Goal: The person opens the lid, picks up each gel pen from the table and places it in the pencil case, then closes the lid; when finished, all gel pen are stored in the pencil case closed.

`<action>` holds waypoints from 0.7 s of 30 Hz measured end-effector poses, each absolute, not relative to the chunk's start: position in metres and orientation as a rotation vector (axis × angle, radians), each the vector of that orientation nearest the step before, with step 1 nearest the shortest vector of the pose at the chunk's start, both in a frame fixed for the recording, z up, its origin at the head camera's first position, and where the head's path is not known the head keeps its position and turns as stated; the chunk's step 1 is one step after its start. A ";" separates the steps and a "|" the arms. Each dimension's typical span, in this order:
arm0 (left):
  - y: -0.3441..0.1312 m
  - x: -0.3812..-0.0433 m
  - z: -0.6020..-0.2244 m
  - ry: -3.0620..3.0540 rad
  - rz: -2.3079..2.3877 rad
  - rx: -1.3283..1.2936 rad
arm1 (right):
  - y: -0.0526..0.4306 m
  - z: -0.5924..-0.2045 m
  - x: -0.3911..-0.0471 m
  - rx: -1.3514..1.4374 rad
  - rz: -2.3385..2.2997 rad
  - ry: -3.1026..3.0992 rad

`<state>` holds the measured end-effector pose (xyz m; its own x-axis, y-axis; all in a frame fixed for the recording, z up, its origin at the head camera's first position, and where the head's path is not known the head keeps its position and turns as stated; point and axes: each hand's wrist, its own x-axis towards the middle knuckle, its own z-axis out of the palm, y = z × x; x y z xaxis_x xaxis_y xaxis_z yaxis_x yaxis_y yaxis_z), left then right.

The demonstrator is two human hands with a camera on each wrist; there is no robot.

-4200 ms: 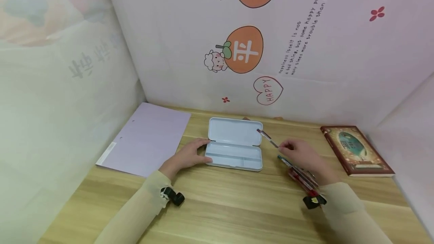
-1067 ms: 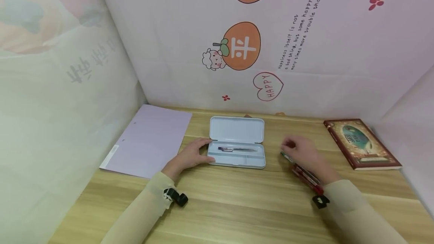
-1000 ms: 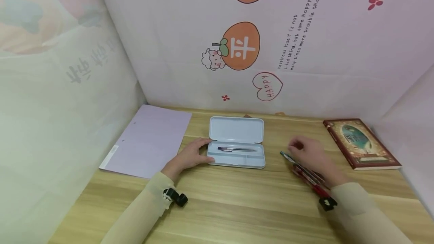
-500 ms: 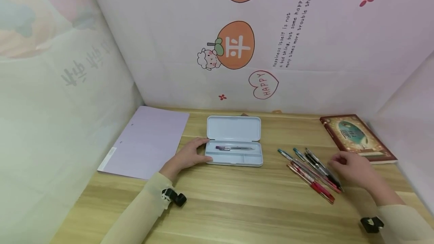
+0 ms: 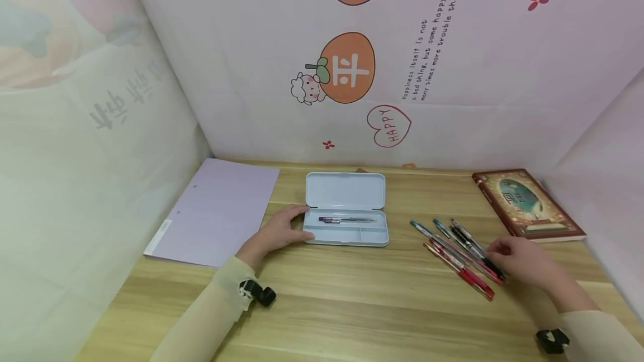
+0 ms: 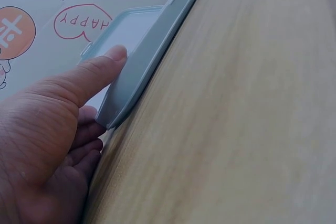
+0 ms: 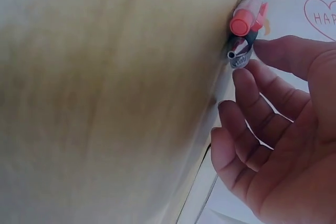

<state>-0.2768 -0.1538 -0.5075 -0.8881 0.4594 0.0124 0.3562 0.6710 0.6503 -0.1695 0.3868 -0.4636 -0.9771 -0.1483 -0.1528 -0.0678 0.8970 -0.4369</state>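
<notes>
A light blue pencil case lies with its lid raised, and a purple-ended pen rests in its long rear compartment. My left hand holds the case's left end; the left wrist view shows the thumb on its front wall and the fingers at the end. On the right, several pens lie in a loose heap, among them a red pen and a teal-ended pen. My right hand is at the heap's right side, thumb and forefinger pinching a clear-and-black pen on the table.
A lilac sheet or folder lies at the back left. At the back right is a brown-edged book with a picture cover. Printed fabric walls enclose the wooden table at the back and sides.
The purple-ended pen, held by my right hand at first, now lies in the case. My right hand moved right, round to the far side of the pens. My left hand stayed at the case.
</notes>
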 end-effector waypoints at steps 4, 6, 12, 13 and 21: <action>-0.153 -0.277 -0.508 2.724 1.025 0.659 | 0.387 -0.461 -0.172 -0.157 -0.616 2.875; -0.154 -0.277 -0.507 2.720 1.028 0.646 | 0.386 -0.459 -0.173 -0.143 -0.595 2.869; -0.155 -0.277 -0.508 2.710 1.044 0.634 | 0.380 -0.454 -0.176 -0.116 -0.482 2.862; -0.156 -0.277 -0.508 2.708 1.049 0.636 | 0.379 -0.453 -0.176 -0.109 -0.464 2.857; -0.155 -0.277 -0.507 2.700 1.059 0.658 | 0.373 -0.452 -0.177 -0.054 -0.414 2.845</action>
